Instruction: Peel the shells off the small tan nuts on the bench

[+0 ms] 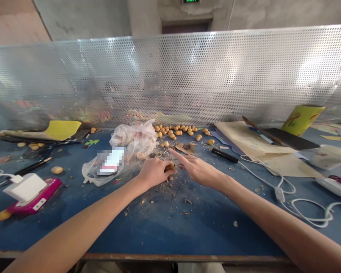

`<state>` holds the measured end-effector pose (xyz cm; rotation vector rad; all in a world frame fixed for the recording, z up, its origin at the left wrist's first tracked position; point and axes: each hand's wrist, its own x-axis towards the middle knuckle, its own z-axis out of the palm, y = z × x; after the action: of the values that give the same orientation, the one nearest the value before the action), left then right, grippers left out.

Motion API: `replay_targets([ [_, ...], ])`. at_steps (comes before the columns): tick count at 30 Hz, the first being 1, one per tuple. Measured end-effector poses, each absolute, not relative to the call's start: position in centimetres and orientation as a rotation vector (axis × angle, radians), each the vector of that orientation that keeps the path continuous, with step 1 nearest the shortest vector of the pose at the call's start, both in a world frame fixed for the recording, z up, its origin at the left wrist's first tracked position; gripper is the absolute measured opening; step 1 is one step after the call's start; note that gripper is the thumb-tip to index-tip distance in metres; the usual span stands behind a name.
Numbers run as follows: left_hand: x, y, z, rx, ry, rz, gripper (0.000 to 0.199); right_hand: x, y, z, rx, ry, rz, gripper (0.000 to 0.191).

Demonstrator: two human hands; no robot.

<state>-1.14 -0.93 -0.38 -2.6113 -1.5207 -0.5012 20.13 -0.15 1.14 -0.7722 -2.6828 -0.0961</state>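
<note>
My left hand (157, 172) is closed around a small tan gourd-like piece (170, 167), with its dark end showing between finger and thumb. Close on its right, my right hand (197, 168) has the index finger stretched forward and the other fingers curled. Something thin seems to lie in those curled fingers, but I cannot make it out. Scraps and dust are scattered on the blue table (170, 231) under both hands. Just beyond the fingertips lies a brown dry scrap (185, 148). Many more small tan round pieces (176, 131) are heaped by the screen.
A clear plastic bag (135, 138) and a phone (112, 161) lie left of my hands. A pink power strip (35, 197) carries a white charger (27, 187). At right are a black cylinder (225, 155), a white cable (290, 204) and brown paper (272, 151). A perforated metal screen (170, 76) stands behind.
</note>
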Motion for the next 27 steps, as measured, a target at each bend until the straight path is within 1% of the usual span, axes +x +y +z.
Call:
replay_targets([
  [5, -1.11, -1.01, -0.33, -2.621, -1.525, -0.494, 0.030, 20.36, -0.29, 1.68, -0.747, -2.701, -0.068, 0.067],
  [10, -1.20, -0.94, -0.40, -2.642, -1.518, -0.510, 0.033, 20.60, -0.25, 1.71, -0.786, -2.700, -0.044, 0.067],
  [14, -1.20, -0.88, -0.46, -2.630, -1.517, -0.488, 0.031, 20.45, -0.17, 1.54, -0.770, -2.711, -0.066, 0.066],
  [19, -1.21, -0.84, -0.42, -2.653, -1.496, -0.471, 0.033, 20.58, -0.24, 1.86, -0.788, -2.712, -0.094, 0.067],
  [23, -1.20, -0.89, -0.32, -2.635, -1.503, -0.473, 0.030, 20.47, -0.23, 1.86, -0.779, -2.708, -0.060, 0.066],
  [27, -1.17, -0.93, -0.27, -2.634, -1.516, -0.466, 0.030, 20.62, -0.17, 1.91, -0.763, -2.717, -0.032, 0.069],
])
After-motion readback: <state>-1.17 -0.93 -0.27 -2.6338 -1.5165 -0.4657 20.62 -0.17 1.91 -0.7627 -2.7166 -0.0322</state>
